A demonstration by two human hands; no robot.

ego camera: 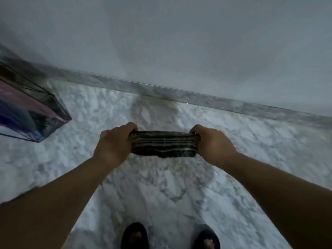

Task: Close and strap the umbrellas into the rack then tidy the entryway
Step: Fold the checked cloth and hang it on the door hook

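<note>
- Tidying is the step in hand, by my judgement: in the head view you are holding a folded striped cloth (163, 144) stretched between both hands above the marble floor (233, 141), well clear of it.
- Your left hand (115, 141) is gripping the cloth's left end with fingers curled over it; your right hand (212, 141) is pinching the right end the same way.
- Umbrellas appear to be standing in the wire rack (36, 108) at the far left, blurred, well apart from the cloth.
- Next you are likely needing to lower the cloth flat near the skirting (179, 94), keeping both ends level.
</note>
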